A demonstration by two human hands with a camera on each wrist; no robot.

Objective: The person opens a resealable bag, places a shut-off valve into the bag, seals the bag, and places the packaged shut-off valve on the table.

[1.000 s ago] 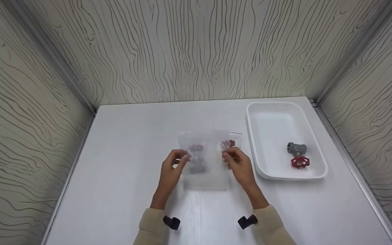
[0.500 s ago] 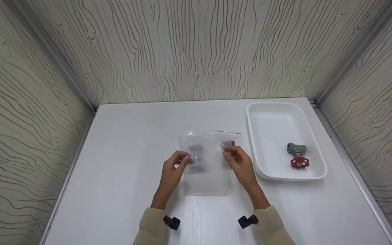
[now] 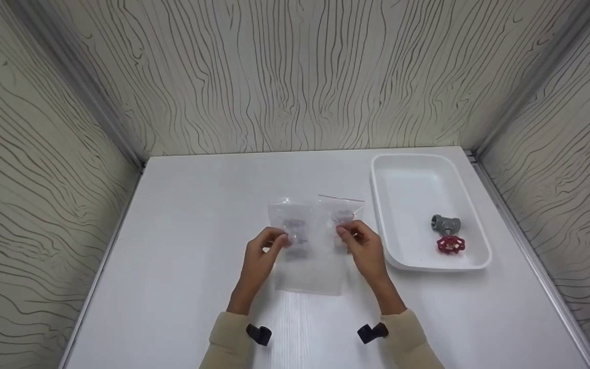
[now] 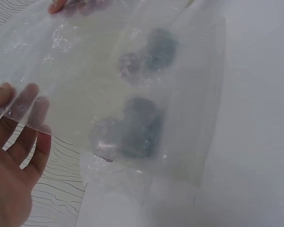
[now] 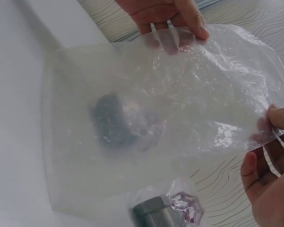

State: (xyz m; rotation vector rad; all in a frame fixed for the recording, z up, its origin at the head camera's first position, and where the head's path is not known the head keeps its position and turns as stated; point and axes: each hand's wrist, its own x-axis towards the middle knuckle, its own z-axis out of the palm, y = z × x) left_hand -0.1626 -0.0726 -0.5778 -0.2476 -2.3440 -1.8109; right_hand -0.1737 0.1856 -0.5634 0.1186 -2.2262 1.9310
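We are holding a clear plastic bag (image 3: 309, 279) over the white table (image 3: 197, 230), our left hand (image 3: 262, 254) pinching one side edge, our right hand (image 3: 366, 252) the other. Behind it, two bagged valves (image 5: 158, 213) are showing partly blurred; a thin red line (image 3: 341, 198) is running atop the right one. In the white tray (image 3: 410, 179), a red-wheeled valve (image 3: 447, 225) is lying.

Fingers (image 5: 249, 171) pinch a clear bag (image 5: 83, 172) by two edges, a wrapped grey fitting (image 5: 155, 211) below it.
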